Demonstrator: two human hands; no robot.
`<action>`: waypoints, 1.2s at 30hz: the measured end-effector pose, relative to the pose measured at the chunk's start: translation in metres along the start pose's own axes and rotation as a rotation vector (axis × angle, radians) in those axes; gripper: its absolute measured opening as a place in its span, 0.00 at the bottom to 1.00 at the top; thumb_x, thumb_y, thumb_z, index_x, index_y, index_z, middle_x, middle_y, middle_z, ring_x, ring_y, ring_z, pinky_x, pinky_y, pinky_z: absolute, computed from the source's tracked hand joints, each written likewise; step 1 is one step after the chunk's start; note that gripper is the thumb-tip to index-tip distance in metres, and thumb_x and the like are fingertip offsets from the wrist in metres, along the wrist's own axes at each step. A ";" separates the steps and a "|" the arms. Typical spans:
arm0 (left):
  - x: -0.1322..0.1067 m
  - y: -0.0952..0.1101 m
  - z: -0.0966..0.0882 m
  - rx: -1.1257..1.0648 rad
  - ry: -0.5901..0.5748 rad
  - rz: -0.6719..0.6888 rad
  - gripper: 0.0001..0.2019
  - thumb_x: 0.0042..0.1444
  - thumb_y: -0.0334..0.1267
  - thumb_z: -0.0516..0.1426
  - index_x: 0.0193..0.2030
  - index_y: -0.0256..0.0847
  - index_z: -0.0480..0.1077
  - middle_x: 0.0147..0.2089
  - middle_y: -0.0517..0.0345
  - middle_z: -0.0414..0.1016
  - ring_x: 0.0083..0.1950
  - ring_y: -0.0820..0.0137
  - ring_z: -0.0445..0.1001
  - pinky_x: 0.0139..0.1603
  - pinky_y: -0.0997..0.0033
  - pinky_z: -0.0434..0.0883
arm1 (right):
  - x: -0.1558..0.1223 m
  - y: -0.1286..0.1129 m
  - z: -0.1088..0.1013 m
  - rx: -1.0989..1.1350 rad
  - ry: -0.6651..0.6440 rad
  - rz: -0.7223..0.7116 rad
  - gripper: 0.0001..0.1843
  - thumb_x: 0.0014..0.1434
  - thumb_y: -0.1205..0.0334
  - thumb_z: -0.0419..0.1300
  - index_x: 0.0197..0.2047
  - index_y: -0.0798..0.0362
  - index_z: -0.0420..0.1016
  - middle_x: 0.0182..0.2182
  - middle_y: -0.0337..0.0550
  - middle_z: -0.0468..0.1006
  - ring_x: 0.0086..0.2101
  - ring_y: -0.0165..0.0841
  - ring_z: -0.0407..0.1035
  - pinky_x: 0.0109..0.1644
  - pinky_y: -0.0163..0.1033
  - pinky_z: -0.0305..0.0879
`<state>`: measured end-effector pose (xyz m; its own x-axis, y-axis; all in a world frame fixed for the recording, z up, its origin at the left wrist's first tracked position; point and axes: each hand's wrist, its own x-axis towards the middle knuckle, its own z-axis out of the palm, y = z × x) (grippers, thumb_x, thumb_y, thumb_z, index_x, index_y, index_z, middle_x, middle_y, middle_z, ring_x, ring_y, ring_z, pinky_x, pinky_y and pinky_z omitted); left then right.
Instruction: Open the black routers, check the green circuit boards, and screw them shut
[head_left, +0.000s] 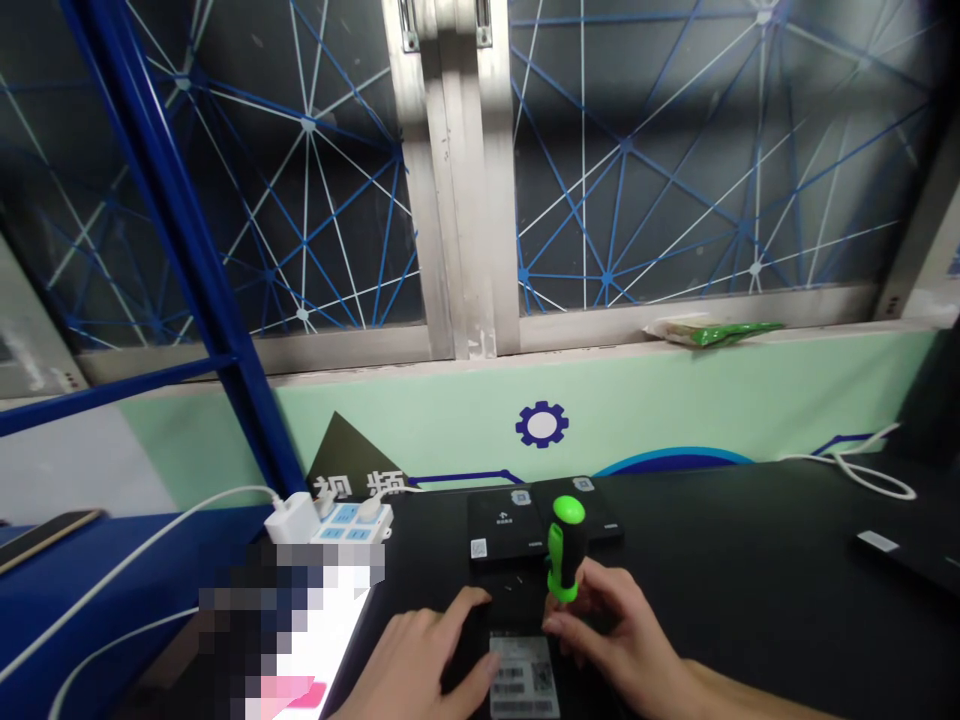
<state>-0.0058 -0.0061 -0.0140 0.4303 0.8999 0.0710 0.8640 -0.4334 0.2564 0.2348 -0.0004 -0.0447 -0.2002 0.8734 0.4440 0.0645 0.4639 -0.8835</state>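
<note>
My right hand (611, 615) is closed around the lower part of a green and black screwdriver (568, 550), which stands nearly upright with its round green end on top. Its tip is hidden by the fingers. Below it lies a dark, flat thing with a silvery printed label (523, 680); its outline merges into the black table. My left hand (427, 655) rests at that thing's left side, thumb and index finger spread apart, the thumb at the label's edge. Just beyond the hands, two flat black boxes (504, 528) with small stickers lie side by side.
A white power strip (352, 522) with a plugged-in charger (292, 518) stands at the left, cables trailing from it. A bright, partly blurred-out area lies in front. At the right are a black device (911, 560) and a white cable (874, 475). Wall and window rise behind.
</note>
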 end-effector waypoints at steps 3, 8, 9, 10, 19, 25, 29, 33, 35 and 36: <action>0.000 0.001 -0.001 0.019 -0.021 0.004 0.22 0.64 0.51 0.53 0.62 0.48 0.67 0.30 0.62 0.72 0.32 0.65 0.71 0.34 0.70 0.64 | -0.001 0.000 -0.001 -0.086 0.006 -0.055 0.19 0.62 0.46 0.63 0.31 0.54 0.74 0.25 0.40 0.76 0.26 0.31 0.70 0.31 0.33 0.70; 0.001 0.002 -0.001 0.050 -0.043 -0.017 0.22 0.64 0.51 0.52 0.63 0.49 0.66 0.31 0.58 0.73 0.33 0.62 0.73 0.34 0.68 0.64 | -0.006 -0.001 -0.006 -0.246 0.010 -0.179 0.14 0.68 0.53 0.57 0.40 0.52 0.79 0.30 0.44 0.81 0.29 0.34 0.74 0.40 0.38 0.72; 0.001 0.002 0.000 0.050 -0.042 -0.015 0.22 0.64 0.51 0.52 0.63 0.49 0.66 0.32 0.58 0.74 0.33 0.62 0.73 0.34 0.68 0.64 | -0.007 0.000 -0.007 -0.262 0.017 -0.199 0.13 0.68 0.54 0.57 0.43 0.51 0.80 0.32 0.45 0.82 0.30 0.34 0.75 0.42 0.38 0.72; 0.001 0.001 0.001 0.048 -0.040 -0.012 0.22 0.64 0.50 0.53 0.63 0.49 0.66 0.32 0.58 0.74 0.33 0.62 0.73 0.34 0.68 0.64 | -0.009 0.001 -0.007 -0.268 0.024 -0.214 0.12 0.68 0.55 0.57 0.46 0.50 0.79 0.34 0.45 0.82 0.31 0.35 0.75 0.43 0.39 0.73; 0.002 -0.004 0.006 0.038 0.028 0.027 0.22 0.63 0.51 0.54 0.61 0.49 0.67 0.29 0.61 0.72 0.30 0.65 0.72 0.32 0.71 0.64 | 0.000 0.006 0.000 -0.043 0.035 -0.074 0.16 0.59 0.48 0.67 0.34 0.53 0.74 0.26 0.40 0.76 0.25 0.31 0.71 0.28 0.33 0.69; 0.002 -0.001 0.001 0.049 -0.032 -0.003 0.22 0.63 0.50 0.53 0.62 0.48 0.67 0.31 0.59 0.74 0.32 0.63 0.73 0.33 0.69 0.64 | 0.000 -0.005 -0.004 -0.045 -0.045 -0.067 0.16 0.65 0.49 0.61 0.33 0.53 0.74 0.26 0.41 0.77 0.27 0.31 0.72 0.34 0.34 0.70; 0.001 0.001 -0.001 0.043 -0.042 -0.006 0.22 0.64 0.51 0.53 0.63 0.48 0.66 0.32 0.59 0.74 0.33 0.64 0.73 0.34 0.69 0.65 | -0.001 -0.017 -0.009 -0.110 -0.121 -0.092 0.18 0.70 0.51 0.53 0.38 0.53 0.77 0.30 0.45 0.80 0.29 0.32 0.73 0.36 0.35 0.71; 0.001 0.001 0.000 0.043 -0.032 -0.008 0.22 0.64 0.51 0.53 0.62 0.48 0.66 0.30 0.60 0.72 0.32 0.64 0.72 0.33 0.69 0.64 | 0.000 -0.013 -0.006 -0.142 -0.080 -0.112 0.20 0.68 0.48 0.56 0.33 0.53 0.77 0.25 0.42 0.76 0.25 0.31 0.71 0.32 0.34 0.70; 0.001 0.000 0.001 0.038 -0.011 0.003 0.22 0.64 0.51 0.53 0.62 0.48 0.66 0.29 0.61 0.71 0.31 0.64 0.72 0.33 0.69 0.64 | 0.001 -0.004 -0.002 -0.105 -0.032 -0.085 0.20 0.64 0.45 0.60 0.31 0.53 0.75 0.22 0.40 0.73 0.23 0.30 0.68 0.27 0.33 0.67; 0.001 -0.001 0.002 0.034 -0.007 0.010 0.22 0.64 0.51 0.53 0.62 0.49 0.66 0.29 0.61 0.71 0.31 0.64 0.72 0.34 0.69 0.65 | 0.001 0.001 0.000 -0.069 -0.016 -0.056 0.20 0.62 0.44 0.62 0.31 0.53 0.74 0.22 0.39 0.72 0.23 0.30 0.68 0.25 0.32 0.66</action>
<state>-0.0059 -0.0046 -0.0161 0.4407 0.8952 0.0666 0.8679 -0.4438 0.2232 0.2350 0.0008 -0.0447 -0.2213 0.8433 0.4898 0.1197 0.5220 -0.8445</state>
